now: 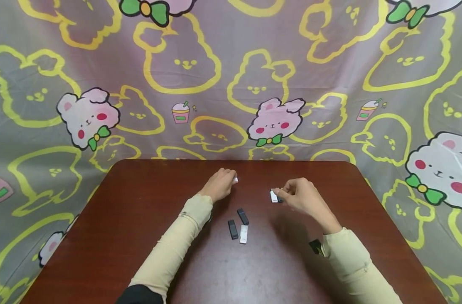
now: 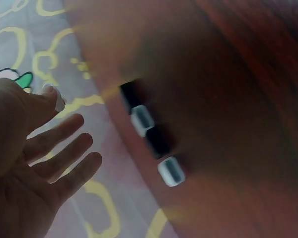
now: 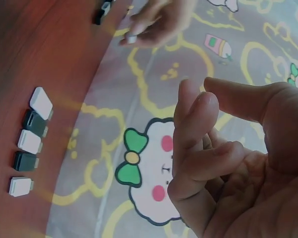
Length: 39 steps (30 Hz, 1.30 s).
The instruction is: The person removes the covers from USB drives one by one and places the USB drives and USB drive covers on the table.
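Observation:
My left hand (image 1: 220, 185) is over the far middle of the table, pinching a small white piece (image 2: 60, 99) between thumb and forefinger; fingers hide most of it, so its kind is unclear. The other fingers are spread. To the right, my right hand (image 1: 304, 196) hovers by a row of white and black USB sticks, with a white USB stick (image 1: 274, 196) showing beside its thumb. Its fingers (image 3: 198, 116) are loosely bent, and nothing shows between them. In the right wrist view the row alternates, including a black USB stick (image 3: 26, 161) and a white USB stick (image 3: 21, 186).
Nearer me on the brown table (image 1: 139, 219) lie a black USB stick (image 1: 243, 216), another black stick (image 1: 232, 229) and a white stick (image 1: 244, 234). A patterned curtain (image 1: 215, 84) hangs behind the table's far edge.

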{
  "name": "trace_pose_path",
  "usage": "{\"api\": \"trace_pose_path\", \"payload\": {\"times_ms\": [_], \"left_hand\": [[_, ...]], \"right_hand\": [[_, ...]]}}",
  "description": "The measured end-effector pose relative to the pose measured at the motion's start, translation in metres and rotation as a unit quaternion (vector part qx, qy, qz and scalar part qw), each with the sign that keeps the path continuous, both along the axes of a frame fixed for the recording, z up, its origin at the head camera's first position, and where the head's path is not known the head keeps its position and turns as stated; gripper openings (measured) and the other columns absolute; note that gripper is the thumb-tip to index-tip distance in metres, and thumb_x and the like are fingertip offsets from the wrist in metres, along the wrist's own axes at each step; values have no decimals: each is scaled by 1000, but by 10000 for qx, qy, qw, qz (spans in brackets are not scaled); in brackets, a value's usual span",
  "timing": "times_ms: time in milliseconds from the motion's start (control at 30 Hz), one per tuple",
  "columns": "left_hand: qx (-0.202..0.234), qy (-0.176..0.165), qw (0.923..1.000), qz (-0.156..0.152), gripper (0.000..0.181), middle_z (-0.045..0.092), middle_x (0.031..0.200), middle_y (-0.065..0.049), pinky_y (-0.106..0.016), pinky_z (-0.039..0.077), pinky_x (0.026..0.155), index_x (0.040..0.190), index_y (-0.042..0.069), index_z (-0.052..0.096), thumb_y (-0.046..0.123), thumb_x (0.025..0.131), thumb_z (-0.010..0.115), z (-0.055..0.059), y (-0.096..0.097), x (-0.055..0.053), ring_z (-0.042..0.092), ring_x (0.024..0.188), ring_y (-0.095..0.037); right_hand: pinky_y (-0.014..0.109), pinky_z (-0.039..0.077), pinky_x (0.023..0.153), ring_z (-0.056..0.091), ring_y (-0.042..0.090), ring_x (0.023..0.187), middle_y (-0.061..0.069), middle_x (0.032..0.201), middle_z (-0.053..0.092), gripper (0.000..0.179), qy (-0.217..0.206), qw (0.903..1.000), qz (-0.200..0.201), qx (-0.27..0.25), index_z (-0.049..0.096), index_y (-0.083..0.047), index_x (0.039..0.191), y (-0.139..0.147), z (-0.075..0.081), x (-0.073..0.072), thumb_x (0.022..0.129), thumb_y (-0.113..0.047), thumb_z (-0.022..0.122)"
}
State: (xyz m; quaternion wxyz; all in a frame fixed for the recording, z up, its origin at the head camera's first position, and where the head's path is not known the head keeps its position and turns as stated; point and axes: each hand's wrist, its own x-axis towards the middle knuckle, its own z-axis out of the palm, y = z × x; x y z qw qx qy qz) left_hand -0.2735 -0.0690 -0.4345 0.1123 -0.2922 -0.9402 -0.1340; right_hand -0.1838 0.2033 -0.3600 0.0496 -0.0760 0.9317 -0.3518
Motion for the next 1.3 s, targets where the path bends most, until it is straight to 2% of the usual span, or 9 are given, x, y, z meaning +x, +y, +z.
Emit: {"api": "trace_pose_path", "payload": {"times_ms": [200,333,433,667,967,1300], "left_hand": [[-308,-212,9993,56,10,68,96,-12,-44,56,82,96,5,67,13,100,64,-13,4,-11,69,91,-31],[-494,-361,9981,51,9,68,95,-11,-43,57,82,95,6,69,14,98,65,-23,4,-12,69,91,-30],[-591,-308,9978,18,9,68,94,-11,-44,58,81,93,7,70,13,98,67,-28,4,-12,69,90,-31],[-744,-267,9969,34,9,69,96,-13,-45,57,82,93,5,70,12,98,66,-28,6,-14,69,92,-32],[-857,25,9963,5,9,69,91,-11,-43,58,78,89,5,67,11,95,69,-27,3,-11,70,87,-31],[-759,-153,9970,-66,9,68,92,-13,-45,57,78,89,3,65,8,96,68,-30,-1,-13,68,87,-32]], "right_hand": [[29,46,50,56,16,54,2,65,66,26,83,9997,97,-186,69,-9,79,3,6,9,94,-30,72],[27,44,48,54,15,53,2,63,62,27,59,9997,116,-206,68,-7,80,6,9,14,95,-30,72],[27,44,48,53,15,53,2,62,61,29,20,9997,108,-200,67,-7,80,6,11,16,95,-31,72],[27,44,47,54,14,53,2,61,62,26,103,9994,98,-313,66,-8,79,7,16,22,95,-28,72],[28,44,46,53,15,51,1,63,65,22,143,9992,154,-330,69,-10,83,7,22,24,94,-29,73],[28,44,46,53,17,53,2,64,63,19,212,9992,195,-281,70,-10,86,6,24,22,93,-27,73]]}}
